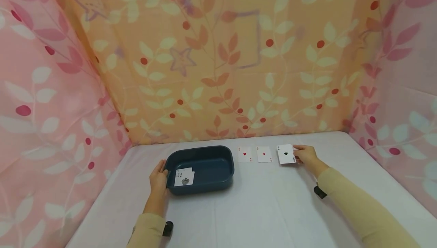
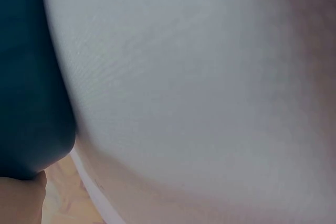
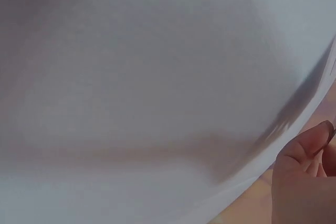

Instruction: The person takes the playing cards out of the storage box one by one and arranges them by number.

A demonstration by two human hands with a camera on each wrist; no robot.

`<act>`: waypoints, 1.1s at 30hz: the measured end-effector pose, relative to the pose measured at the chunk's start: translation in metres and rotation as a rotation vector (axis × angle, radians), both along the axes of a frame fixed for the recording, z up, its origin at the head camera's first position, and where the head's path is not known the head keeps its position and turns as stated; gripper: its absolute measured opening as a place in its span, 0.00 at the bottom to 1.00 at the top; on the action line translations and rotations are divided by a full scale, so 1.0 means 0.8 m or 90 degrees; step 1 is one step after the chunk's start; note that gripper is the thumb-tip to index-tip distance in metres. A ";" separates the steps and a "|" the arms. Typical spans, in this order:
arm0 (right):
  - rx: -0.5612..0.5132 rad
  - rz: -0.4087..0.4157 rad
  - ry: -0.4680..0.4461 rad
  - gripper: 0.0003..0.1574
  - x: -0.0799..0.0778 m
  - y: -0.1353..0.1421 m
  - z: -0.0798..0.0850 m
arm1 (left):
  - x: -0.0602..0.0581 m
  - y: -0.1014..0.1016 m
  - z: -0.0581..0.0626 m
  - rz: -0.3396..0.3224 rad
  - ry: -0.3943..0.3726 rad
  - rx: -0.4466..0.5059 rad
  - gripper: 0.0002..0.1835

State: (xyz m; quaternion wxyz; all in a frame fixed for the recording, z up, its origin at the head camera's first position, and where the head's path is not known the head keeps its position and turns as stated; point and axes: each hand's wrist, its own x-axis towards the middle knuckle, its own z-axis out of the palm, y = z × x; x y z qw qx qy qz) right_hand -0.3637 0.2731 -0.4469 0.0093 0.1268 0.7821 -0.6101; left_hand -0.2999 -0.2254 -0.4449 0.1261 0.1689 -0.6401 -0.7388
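Note:
My left hand (image 1: 158, 178) grips the left end of a dark blue rectangular basin (image 1: 201, 189), thumb at the rim. In the left wrist view only a bit of that hand (image 2: 20, 199) shows below the basin's side (image 2: 31, 77). Inside the basin, at its left, lie overlapping playing cards, an ace of spades (image 1: 185, 180) uppermost. At the right, my right hand (image 1: 307, 155) pinches the right edge of an ace of clubs (image 1: 285, 159), face up and slightly raised. The right wrist view shows the thumb and fingers together at the frame's edge, the card mostly out of sight.
Between the basin and the ace of clubs, an ace of hearts (image 1: 244, 158) and an ace of diamonds (image 1: 264, 158) lie face up in a row. A white cloth covers the table (image 1: 259, 210). Patterned curtains (image 1: 218, 51) stand behind and at both sides.

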 end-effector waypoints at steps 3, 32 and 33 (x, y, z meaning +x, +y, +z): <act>-0.001 -0.022 -0.001 0.32 -0.006 0.000 -0.002 | -0.001 -0.001 0.000 -0.003 0.004 -0.001 0.30; 0.056 -0.033 0.033 0.31 -0.011 -0.001 -0.002 | 0.001 0.002 0.000 0.004 0.014 0.007 0.30; 0.061 -0.026 0.039 0.31 -0.009 -0.002 -0.001 | 0.002 0.001 0.000 0.003 0.012 0.007 0.30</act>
